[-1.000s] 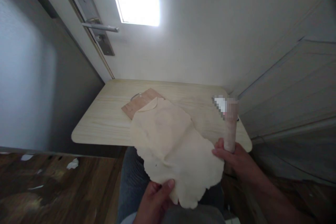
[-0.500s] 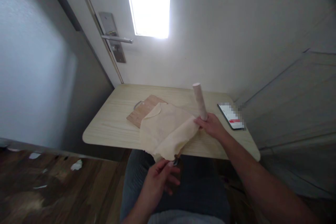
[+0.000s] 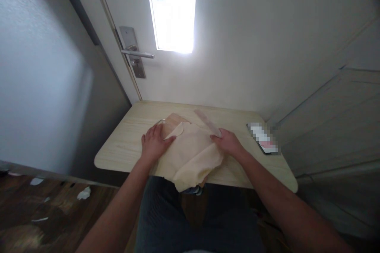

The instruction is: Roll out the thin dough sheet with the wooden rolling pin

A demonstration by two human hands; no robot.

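Note:
A wide, thin, cream-coloured dough sheet [image 3: 194, 148] with a ragged edge drapes over a wooden cutting board [image 3: 174, 120] and hangs past the table's front. Its far left corner is folded back. My left hand [image 3: 154, 140] lies over the board's left side, fingers stretched out and thumb at the dough's edge. In my right hand [image 3: 228, 142] is a pale rolling pin [image 3: 207, 121], gripped by its near end at the sheet's right side. The pin leans low toward the far left. Most of the board is hidden beneath the dough.
The small pale wooden table [image 3: 118, 142] stands against a white door with a lever handle [image 3: 138, 53] and a bright window. A phone [image 3: 263, 138] lies at the table's right. My legs are below the front edge. White scraps [image 3: 84, 193] litter the floor at left.
My left hand has moved from the dough's hanging front edge up to the board's left side. The rolling pin has tipped from nearly upright down toward the left.

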